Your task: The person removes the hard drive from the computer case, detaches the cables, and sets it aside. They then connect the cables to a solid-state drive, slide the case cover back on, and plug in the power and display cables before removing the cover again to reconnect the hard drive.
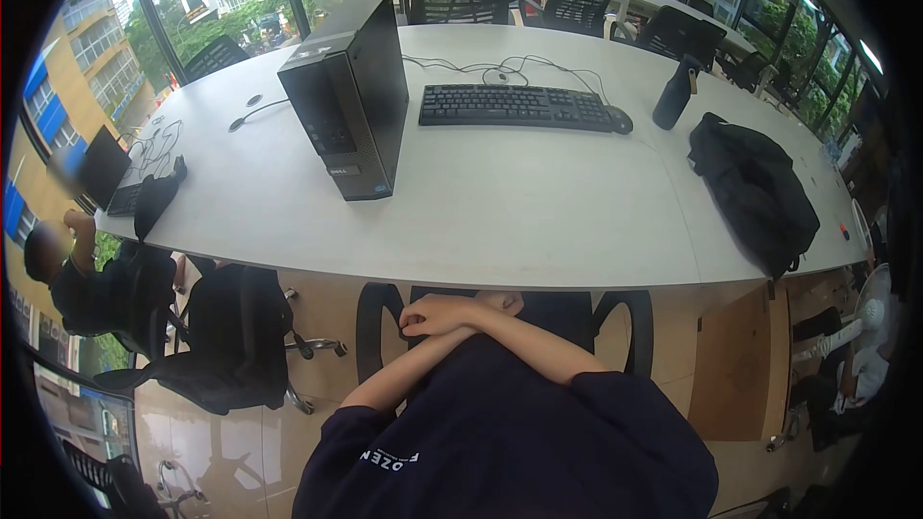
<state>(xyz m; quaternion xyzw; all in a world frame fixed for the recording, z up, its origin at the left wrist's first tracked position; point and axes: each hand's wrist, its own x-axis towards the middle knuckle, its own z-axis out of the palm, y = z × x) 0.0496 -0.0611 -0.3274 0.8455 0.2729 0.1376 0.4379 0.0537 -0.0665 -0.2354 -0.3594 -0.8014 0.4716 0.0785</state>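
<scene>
My forearms cross at the wrists over my lap, just in front of the table edge. My right hand (429,315) lies on the left side of the view, its fingers loosely curled with nothing in them. Partly hidden behind the right wrist, my left hand (504,303) shows some curled fingers and no held object. Nearest to both hands is the white table (538,221). On it stand a black Dell desktop computer (361,106), upright, a black keyboard (514,107) and a mouse (618,119). Neither hand touches them.
A dark bottle (676,94) and a black backpack (755,187) are on the right of the table. Cables (524,65) trail behind the keyboard. At left, a person (96,279) sits near a laptop (108,168). A wooden cabinet (735,360) and a white fan (870,312) stand at right.
</scene>
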